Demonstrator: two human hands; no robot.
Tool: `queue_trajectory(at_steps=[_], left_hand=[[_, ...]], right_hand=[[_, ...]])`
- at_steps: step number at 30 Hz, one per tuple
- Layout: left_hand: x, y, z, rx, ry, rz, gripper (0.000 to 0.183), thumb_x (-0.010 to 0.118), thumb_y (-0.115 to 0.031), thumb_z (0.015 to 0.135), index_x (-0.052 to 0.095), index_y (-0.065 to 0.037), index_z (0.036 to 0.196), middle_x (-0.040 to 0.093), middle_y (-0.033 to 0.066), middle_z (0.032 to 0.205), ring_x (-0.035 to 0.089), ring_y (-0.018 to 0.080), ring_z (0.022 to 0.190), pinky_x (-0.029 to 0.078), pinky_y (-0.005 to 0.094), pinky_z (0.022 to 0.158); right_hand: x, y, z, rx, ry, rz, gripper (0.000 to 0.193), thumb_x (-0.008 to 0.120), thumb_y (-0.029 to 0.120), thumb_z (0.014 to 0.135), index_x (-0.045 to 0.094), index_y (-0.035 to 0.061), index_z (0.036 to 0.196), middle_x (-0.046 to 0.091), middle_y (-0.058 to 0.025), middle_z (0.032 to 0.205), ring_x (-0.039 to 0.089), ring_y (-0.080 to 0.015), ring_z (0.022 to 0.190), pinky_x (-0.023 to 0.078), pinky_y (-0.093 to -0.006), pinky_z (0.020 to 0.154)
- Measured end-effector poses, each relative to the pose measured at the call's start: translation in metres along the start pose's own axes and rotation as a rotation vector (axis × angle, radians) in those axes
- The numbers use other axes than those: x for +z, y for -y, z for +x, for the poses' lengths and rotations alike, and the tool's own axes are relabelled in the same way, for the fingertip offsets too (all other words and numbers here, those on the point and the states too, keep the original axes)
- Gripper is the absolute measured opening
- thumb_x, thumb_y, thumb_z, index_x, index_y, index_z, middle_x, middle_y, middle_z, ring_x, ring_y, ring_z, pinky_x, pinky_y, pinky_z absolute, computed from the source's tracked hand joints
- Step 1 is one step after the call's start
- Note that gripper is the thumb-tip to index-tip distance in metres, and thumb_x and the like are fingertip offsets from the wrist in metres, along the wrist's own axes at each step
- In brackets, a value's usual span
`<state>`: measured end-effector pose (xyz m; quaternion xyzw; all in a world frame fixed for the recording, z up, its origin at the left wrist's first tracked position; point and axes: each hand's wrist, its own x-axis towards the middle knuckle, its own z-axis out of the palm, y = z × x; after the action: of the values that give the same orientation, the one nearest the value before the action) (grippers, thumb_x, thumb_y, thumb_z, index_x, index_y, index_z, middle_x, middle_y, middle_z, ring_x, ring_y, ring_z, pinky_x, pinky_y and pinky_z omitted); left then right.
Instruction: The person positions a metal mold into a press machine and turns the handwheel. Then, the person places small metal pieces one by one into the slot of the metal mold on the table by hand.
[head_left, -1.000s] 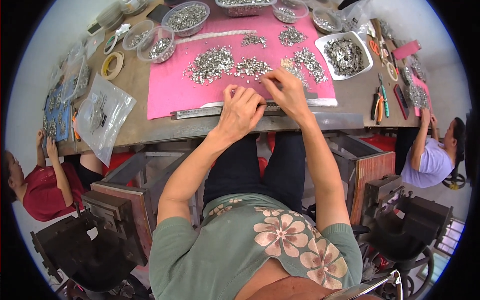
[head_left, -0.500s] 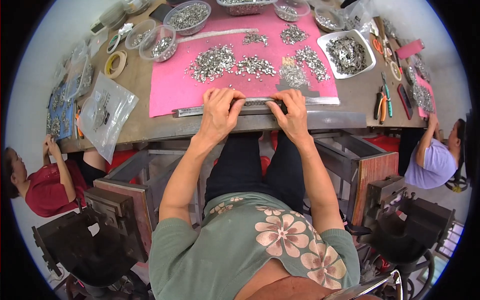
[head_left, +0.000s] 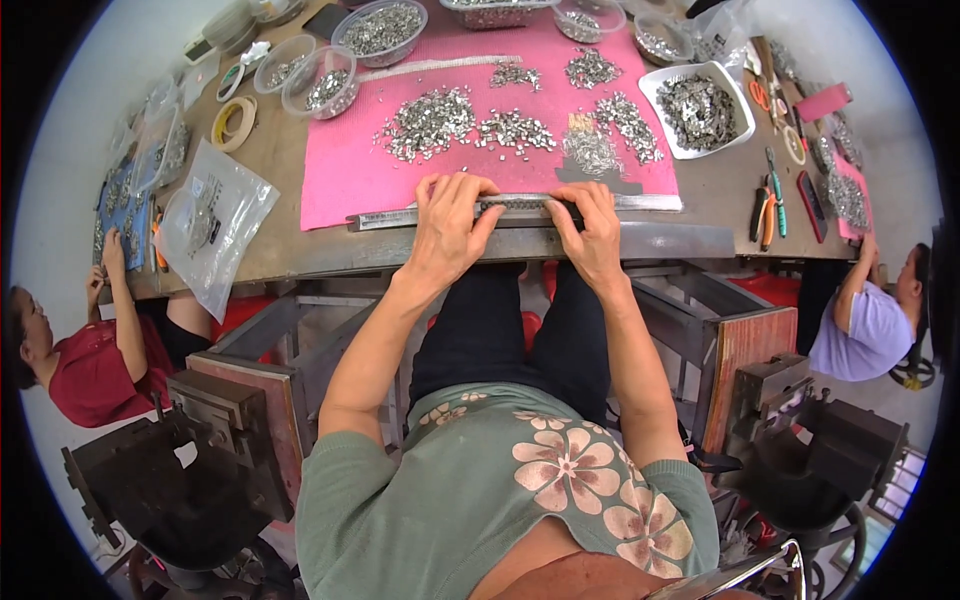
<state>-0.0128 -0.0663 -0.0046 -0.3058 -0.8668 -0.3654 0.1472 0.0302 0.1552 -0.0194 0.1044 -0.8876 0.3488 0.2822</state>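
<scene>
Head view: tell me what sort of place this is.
Probably a small metal-parts workshop: a loose pile of tiny metal pieces, a white bowl full of more, and pliers on the bench.

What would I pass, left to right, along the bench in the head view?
Blue mat, clear plastic bag, left hand, right hand, white tray of metal pieces, orange-handled pliers, flat red-edged object.
</scene>
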Motion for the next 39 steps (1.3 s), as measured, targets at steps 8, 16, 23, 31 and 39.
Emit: queue_trajectory(at_steps=[8,16,23,31,39], left_hand=[[-0.021,0.011,-0.028,-0.053,-0.024,0.142,0.036,0.079,-0.029,0.083,0.063,-0.006,0.105,0.059,0.0072,0.099,0.054,0.0269,0.098,0.034,0.0423,0.091],[-0.010,0.011,-0.045,0.001,-0.108,0.071,0.033,0.084,-0.016,0.076,0.060,-0.006,0.097,0.057,0.0076,0.094,0.055,0.0269,0.091,0.035,0.0412,0.084],[-0.008,0.011,-0.044,0.014,-0.127,0.075,0.033,0.084,-0.016,0.076,0.060,-0.007,0.097,0.057,0.0080,0.096,0.056,0.0271,0.093,0.035,0.0414,0.084],[-0.017,0.018,-0.032,-0.048,-0.021,0.093,0.033,0.080,-0.022,0.082,0.062,-0.005,0.103,0.059,0.0091,0.101,0.055,0.0289,0.099,0.036,0.0439,0.088],[-0.006,0.019,0.034,-0.046,0.250,0.300,0.066,0.048,-0.040,0.105,0.037,0.006,0.152,0.033,0.0241,0.161,0.027,0.0379,0.152,0.011,0.0637,0.121]], right_hand=[[-0.023,-0.003,-0.021,-0.053,0.064,-0.098,0.044,0.081,0.010,0.080,0.063,0.0013,0.120,0.061,-0.0146,0.114,0.057,-0.0355,0.107,0.047,-0.0457,0.095],[-0.010,0.000,-0.041,-0.097,-0.107,-0.172,0.046,0.084,0.002,0.074,0.065,0.0014,0.116,0.065,-0.0133,0.116,0.059,-0.0356,0.112,0.048,-0.0443,0.095],[-0.011,0.001,-0.040,-0.099,-0.117,-0.181,0.045,0.084,0.001,0.074,0.065,0.0016,0.115,0.065,-0.0130,0.117,0.059,-0.0350,0.112,0.048,-0.0437,0.095],[-0.032,0.003,-0.011,-0.026,0.100,-0.090,0.040,0.082,0.004,0.077,0.065,0.0009,0.114,0.066,-0.0133,0.113,0.060,-0.0332,0.105,0.049,-0.0416,0.091],[-0.001,-0.007,0.061,-0.151,0.228,-0.025,0.033,0.068,0.005,0.089,0.064,-0.0029,0.121,0.064,-0.0181,0.127,0.059,-0.0366,0.122,0.047,-0.0444,0.103]])
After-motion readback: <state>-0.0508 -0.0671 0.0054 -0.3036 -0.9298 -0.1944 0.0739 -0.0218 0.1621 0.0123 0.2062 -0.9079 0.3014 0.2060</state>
